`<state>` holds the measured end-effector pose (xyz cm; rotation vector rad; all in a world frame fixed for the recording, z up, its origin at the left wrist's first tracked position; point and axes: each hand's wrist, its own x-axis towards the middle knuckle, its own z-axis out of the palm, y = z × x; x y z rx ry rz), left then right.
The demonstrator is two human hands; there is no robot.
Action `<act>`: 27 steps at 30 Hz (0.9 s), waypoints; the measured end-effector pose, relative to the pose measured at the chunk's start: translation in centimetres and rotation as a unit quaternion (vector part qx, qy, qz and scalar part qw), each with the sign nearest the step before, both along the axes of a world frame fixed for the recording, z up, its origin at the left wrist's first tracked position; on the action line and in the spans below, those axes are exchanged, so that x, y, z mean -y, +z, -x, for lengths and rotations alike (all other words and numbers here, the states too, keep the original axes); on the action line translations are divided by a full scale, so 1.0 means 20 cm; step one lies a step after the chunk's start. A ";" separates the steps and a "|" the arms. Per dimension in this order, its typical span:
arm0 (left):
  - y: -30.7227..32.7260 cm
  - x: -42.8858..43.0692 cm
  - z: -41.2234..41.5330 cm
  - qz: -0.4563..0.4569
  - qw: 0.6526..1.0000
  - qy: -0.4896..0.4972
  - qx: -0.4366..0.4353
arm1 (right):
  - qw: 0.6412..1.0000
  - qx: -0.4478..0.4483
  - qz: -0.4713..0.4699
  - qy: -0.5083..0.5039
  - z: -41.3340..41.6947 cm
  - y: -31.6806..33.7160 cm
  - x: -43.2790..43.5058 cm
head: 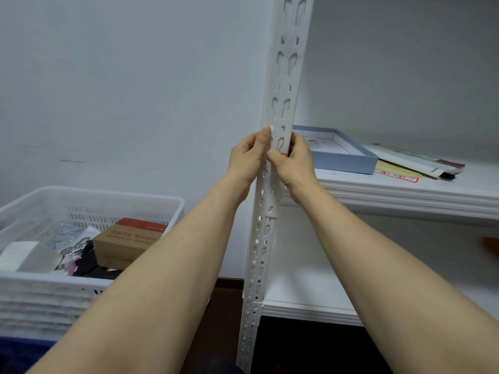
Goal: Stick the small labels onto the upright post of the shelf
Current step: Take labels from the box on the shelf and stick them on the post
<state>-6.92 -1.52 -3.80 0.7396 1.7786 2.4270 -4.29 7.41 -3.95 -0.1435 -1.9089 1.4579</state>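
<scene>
Both hands meet on the white upright post (280, 103), level with the shelf (405, 197). The left hand (247, 156) grips the post's left edge. The right hand (295, 164) has its fingers curled round the post, thumb seemingly pressing a small label (283, 154) (only a red sliver shows).

**Barely any label to see here**

Can't make out the label (283, 154) beyond a red sliver, squeezed between the left grip (247, 157) and the right grip (294, 164) and mostly buried under the right thumb. Fingers of both grips tucked away behind the upright post (280, 85), chopped off by the top and bottom edges. Can't read the print on the cardboard box (129, 238) either, way too small. White basket (108, 193) cropped on the left. Yellow label sheet (391, 170) half covered by some papers (415, 157). Orange blob (491, 245) clipped at the right edge, no clue what.
</scene>
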 end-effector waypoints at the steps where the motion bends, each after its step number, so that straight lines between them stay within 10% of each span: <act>1: 0.00 0.00 0.00 -0.001 1.000 0.001 -0.001 | 1.000 -0.001 -0.004 -0.005 0.00 0.00 0.00; 27: 0.00 -0.01 0.00 -0.007 1.000 0.005 -0.003 | 0.998 0.026 0.037 0.040 -0.05 0.03 -0.01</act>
